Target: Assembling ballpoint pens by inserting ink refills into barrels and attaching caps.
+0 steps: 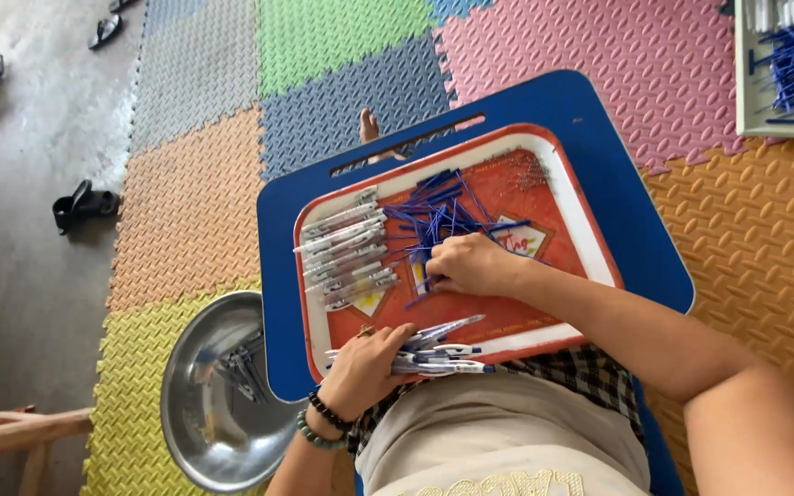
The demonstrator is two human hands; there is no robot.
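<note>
Two bare hands work over a red tray (544,317) with a white rim, which lies on a blue lap desk (618,184) across the person's legs. The left hand (365,367), with two bead bracelets (323,421) at the wrist, rests at the near edge of the tray; its fingers are curled shut around a bundle of pens (443,354) with clear barrels and blue tips, which fan out to the right over the tray's rim. The right hand (470,264) lies at the middle of the tray, knuckles up, its fingers bent down onto the near end of a loose heap of thin blue refills (438,211); whether they grip a refill cannot be told, since the fingertips are hidden beneath the hand. Just left of the heap, a row of clear pen barrels (346,253) lies side by side along the left part of the tray, near the right hand. On the floor beside the lap desk, to the left, stands a round metal bowl (199,432) with a few dark pieces in it. Foam mats (195,202) of several colours cover the floor. At upper right, a pale box (742,92) holds more blue refills, well apart from both hands.
</note>
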